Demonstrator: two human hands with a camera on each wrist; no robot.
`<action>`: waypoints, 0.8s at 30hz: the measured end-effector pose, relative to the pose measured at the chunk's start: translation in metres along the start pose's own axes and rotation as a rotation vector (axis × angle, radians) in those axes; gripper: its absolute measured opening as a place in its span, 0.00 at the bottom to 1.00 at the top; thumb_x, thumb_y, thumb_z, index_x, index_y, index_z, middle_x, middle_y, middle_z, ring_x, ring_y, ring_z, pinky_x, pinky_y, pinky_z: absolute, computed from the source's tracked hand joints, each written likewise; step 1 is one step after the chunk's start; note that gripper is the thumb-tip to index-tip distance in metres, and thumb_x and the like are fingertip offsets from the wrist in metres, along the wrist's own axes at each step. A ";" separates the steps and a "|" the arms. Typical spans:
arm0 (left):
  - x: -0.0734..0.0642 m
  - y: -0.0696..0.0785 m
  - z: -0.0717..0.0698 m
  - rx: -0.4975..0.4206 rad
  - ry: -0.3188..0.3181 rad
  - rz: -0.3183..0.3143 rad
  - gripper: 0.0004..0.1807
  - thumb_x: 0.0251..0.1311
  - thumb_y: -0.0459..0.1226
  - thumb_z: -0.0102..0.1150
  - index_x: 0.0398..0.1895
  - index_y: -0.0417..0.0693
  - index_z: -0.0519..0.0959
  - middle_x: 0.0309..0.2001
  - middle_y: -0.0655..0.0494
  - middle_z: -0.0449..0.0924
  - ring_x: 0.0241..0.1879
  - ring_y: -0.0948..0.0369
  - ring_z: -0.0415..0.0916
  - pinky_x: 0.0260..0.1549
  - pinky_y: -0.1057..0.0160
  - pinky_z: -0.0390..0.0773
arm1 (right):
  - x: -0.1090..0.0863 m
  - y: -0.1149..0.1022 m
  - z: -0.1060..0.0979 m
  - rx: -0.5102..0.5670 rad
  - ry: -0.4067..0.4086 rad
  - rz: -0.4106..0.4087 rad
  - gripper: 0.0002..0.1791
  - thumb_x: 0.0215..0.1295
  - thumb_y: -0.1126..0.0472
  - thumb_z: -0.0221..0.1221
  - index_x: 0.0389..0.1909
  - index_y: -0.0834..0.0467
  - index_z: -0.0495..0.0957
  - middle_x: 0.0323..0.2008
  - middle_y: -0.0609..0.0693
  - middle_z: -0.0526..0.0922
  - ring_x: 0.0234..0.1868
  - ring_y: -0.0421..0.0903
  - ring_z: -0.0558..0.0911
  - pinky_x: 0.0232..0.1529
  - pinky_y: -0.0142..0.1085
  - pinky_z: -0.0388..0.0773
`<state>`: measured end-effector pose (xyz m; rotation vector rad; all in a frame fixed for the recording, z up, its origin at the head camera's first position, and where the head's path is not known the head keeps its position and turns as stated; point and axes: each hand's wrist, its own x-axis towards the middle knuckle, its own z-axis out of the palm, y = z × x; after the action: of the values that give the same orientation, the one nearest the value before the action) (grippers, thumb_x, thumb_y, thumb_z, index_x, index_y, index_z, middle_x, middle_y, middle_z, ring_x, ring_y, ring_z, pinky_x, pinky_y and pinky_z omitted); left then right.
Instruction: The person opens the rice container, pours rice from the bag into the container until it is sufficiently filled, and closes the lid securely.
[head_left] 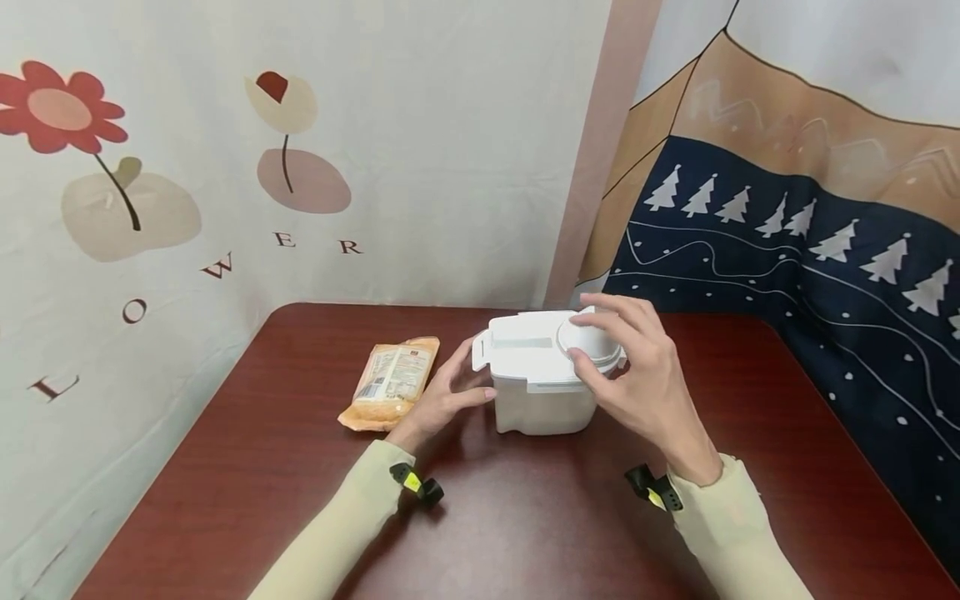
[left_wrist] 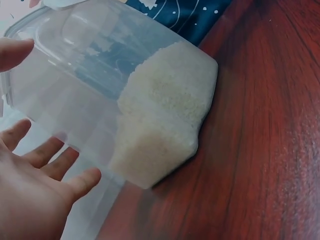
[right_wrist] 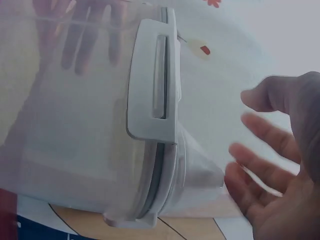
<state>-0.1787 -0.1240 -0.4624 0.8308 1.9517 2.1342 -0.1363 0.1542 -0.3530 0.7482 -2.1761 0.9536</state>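
Note:
A clear plastic storage box (head_left: 542, 411) with a white clip-on lid (head_left: 521, 360) stands upright on the table. Pale, rice-like grains (left_wrist: 167, 107) fill its lower part in the left wrist view. On the lid's right end is a round white cap (head_left: 588, 340). My left hand (head_left: 447, 394) lies along the box's left side, fingers spread; whether they touch the wall is hard to tell. Around the cap hovers my right hand (head_left: 647, 375), its fingers loosely bent and apart. A small gap shows between most of these fingertips and the cap (right_wrist: 197, 175) in the right wrist view.
An orange-and-clear packet (head_left: 395, 379) with a printed label lies just left of my left hand. The dark red wooden table (head_left: 525, 517) ends at the back against a pale curtain (head_left: 450, 167) with flower prints. A navy tree-patterned cloth (head_left: 750, 258) hangs at the right.

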 end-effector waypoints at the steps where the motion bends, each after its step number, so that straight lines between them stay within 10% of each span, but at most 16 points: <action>1: 0.000 -0.001 -0.001 -0.004 -0.004 0.003 0.45 0.63 0.28 0.62 0.81 0.48 0.53 0.78 0.45 0.58 0.78 0.52 0.59 0.77 0.48 0.60 | 0.000 0.001 0.000 -0.008 0.010 0.023 0.21 0.56 0.65 0.72 0.53 0.55 0.85 0.63 0.52 0.81 0.63 0.50 0.74 0.59 0.32 0.73; 12: 0.000 -0.004 -0.004 0.030 -0.022 -0.029 0.45 0.63 0.29 0.63 0.82 0.44 0.52 0.79 0.41 0.57 0.79 0.45 0.55 0.76 0.44 0.60 | 0.000 0.011 -0.003 0.002 -0.106 0.427 0.34 0.64 0.61 0.68 0.70 0.57 0.69 0.62 0.60 0.79 0.55 0.58 0.83 0.53 0.56 0.85; 24: 0.002 0.002 0.005 0.115 0.077 -0.062 0.44 0.49 0.23 0.75 0.70 0.44 0.65 0.63 0.43 0.77 0.59 0.59 0.79 0.62 0.51 0.79 | 0.002 0.026 -0.002 0.091 -0.161 0.476 0.34 0.69 0.61 0.64 0.74 0.50 0.67 0.69 0.61 0.75 0.67 0.62 0.78 0.64 0.57 0.77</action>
<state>-0.1774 -0.1194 -0.4603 0.7054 2.1262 2.0654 -0.1556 0.1704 -0.3614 0.3565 -2.5268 1.2705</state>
